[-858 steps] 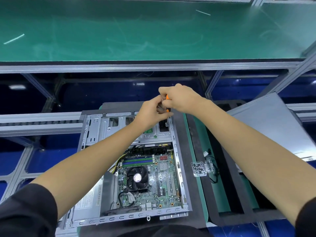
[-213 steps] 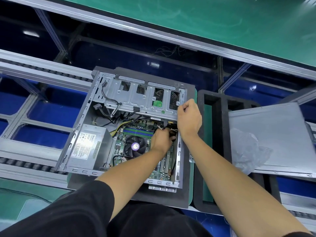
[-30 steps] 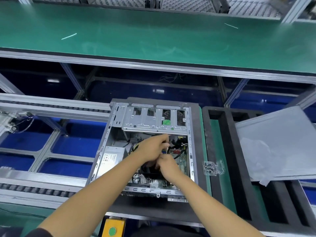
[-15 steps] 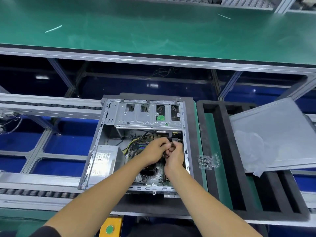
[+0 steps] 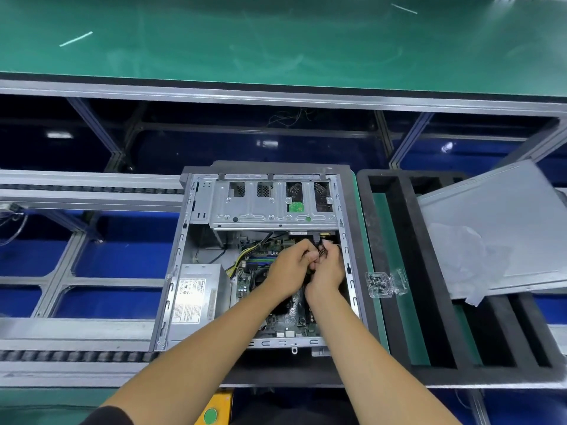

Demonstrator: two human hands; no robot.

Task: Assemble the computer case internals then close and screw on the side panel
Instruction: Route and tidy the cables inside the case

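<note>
Working on a black cable plug (image 5: 321, 250) inside the open case (image 5: 196, 271), both hands met at its far right corner, just below the drive cage (image 5: 270, 207). The left hand (image 5: 291, 268) and right hand (image 5: 326, 271) had fingers curled around the plug and its wires. The step looked like cabling the internals, still mid-assembly. Next, the plug would need lining up with its socket and pressing home. The side panel (image 5: 503, 228) lay right of the case on a black tray (image 5: 399, 271); a bag of screws (image 5: 380, 283) sat between them.
</note>
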